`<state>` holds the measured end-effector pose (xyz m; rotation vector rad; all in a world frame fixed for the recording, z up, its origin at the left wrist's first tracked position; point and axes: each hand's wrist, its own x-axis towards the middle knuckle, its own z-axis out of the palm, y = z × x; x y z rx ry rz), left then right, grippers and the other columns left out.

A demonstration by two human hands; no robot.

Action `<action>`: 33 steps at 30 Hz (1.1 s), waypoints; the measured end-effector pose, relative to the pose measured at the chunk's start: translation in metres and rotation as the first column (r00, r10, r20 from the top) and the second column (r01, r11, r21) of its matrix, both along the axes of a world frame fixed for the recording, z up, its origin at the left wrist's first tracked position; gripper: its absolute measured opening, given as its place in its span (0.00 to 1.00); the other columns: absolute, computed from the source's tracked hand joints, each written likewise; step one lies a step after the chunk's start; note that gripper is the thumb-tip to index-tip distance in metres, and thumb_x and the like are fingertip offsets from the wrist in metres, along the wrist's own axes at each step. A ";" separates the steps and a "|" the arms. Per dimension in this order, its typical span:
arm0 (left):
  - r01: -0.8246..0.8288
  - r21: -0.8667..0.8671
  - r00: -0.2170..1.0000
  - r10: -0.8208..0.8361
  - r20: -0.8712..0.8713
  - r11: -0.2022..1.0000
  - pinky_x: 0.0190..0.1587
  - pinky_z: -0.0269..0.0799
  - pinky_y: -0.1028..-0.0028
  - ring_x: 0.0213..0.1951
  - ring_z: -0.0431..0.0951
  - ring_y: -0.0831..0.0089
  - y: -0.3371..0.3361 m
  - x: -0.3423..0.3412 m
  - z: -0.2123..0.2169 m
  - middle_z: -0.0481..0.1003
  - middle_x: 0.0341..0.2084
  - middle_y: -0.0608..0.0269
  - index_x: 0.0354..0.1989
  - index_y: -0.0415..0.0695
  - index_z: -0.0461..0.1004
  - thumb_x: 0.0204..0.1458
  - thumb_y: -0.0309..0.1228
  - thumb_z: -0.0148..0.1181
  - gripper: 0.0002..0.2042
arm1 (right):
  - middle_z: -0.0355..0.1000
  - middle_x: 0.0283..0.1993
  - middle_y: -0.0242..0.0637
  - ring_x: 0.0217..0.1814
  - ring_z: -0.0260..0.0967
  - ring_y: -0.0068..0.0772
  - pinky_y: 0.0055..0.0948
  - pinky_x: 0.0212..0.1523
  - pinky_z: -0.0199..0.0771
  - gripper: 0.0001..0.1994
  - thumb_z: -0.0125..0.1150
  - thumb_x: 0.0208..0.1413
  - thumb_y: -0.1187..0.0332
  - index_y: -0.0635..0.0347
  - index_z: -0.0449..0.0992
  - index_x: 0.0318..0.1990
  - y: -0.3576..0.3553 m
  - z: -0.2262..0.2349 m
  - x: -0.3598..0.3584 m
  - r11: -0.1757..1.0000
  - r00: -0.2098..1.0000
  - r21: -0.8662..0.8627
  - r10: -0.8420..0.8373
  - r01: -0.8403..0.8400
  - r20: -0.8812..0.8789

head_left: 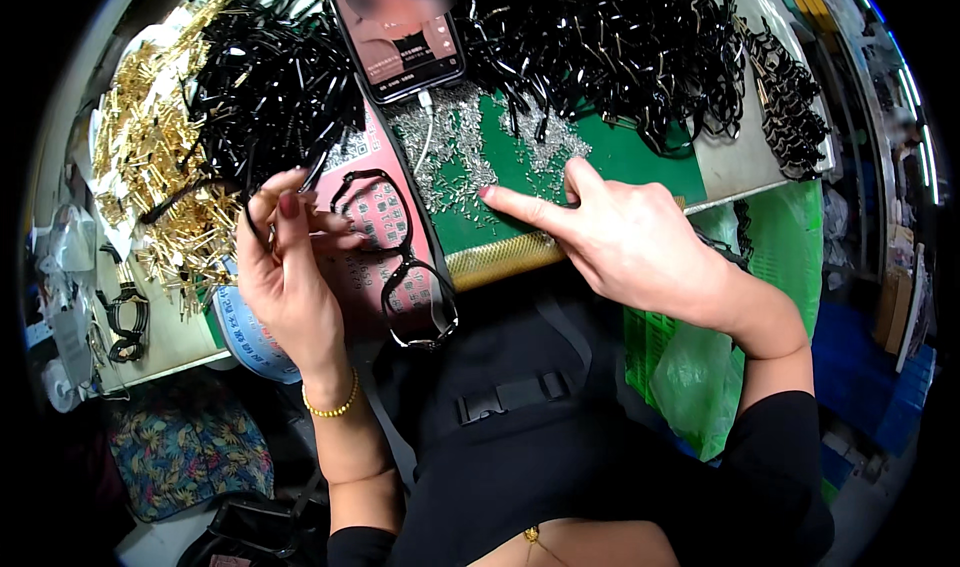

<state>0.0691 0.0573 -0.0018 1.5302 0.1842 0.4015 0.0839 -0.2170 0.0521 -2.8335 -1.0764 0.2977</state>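
My left hand [290,277] is closed, its fingers gripping a black eyeglass frame [408,232] by its upper left part. The frame's two rims hang to the right of the fingers, over a pink printed sheet [360,277]. A thin dark temple shows between the thumb and fingers. My right hand [640,232] has its index finger stretched out, the tip at the small silver screws [470,162] scattered on a green mat [640,157]. Its other fingers are curled; a dark bit shows beside the thumb, but what they hold is hidden.
Gold temple pieces [160,157] heap at the left, black temples [270,77] and more black pieces [610,47] at the back. A phone [405,77] with a white cable stands between them. A gold strip [510,257] edges the mat; a green crate [780,267] is at right.
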 end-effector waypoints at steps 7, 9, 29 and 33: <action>0.302 0.012 0.917 -0.287 -0.279 0.953 0.32 0.79 0.81 0.31 0.81 0.80 0.008 0.001 0.005 0.79 0.39 0.60 0.53 0.34 0.72 0.66 0.19 0.48 0.11 | 0.66 0.37 0.46 0.25 0.74 0.41 0.37 0.22 0.73 0.37 0.60 0.50 0.75 0.36 0.66 0.70 -0.007 0.000 -0.002 0.999 1.000 0.044 0.013 -0.013 -0.004; 0.376 0.062 0.881 -0.336 -0.334 0.925 0.31 0.78 0.82 0.31 0.82 0.80 0.006 -0.011 0.009 0.81 0.38 0.61 0.52 0.35 0.73 0.66 0.19 0.50 0.10 | 0.66 0.38 0.46 0.26 0.75 0.42 0.38 0.22 0.73 0.35 0.59 0.52 0.74 0.36 0.66 0.69 -0.006 0.004 0.000 0.999 0.999 0.052 0.013 -0.010 -0.049; 0.436 0.131 0.870 -0.381 -0.313 0.890 0.29 0.76 0.84 0.32 0.80 0.81 0.002 -0.017 0.005 0.81 0.39 0.59 0.54 0.37 0.72 0.66 0.23 0.53 0.10 | 0.69 0.40 0.48 0.28 0.76 0.44 0.38 0.24 0.76 0.30 0.59 0.52 0.72 0.44 0.69 0.65 0.043 0.005 0.006 0.978 0.963 0.099 0.200 -0.185 -0.182; 0.422 0.209 0.890 -0.360 -0.280 0.882 0.28 0.76 0.82 0.30 0.81 0.80 0.000 -0.015 0.006 0.81 0.36 0.60 0.50 0.38 0.74 0.65 0.22 0.54 0.08 | 0.69 0.40 0.48 0.28 0.76 0.44 0.38 0.24 0.76 0.29 0.59 0.52 0.72 0.45 0.70 0.65 0.044 0.005 0.007 0.977 0.962 0.109 0.203 -0.185 -0.182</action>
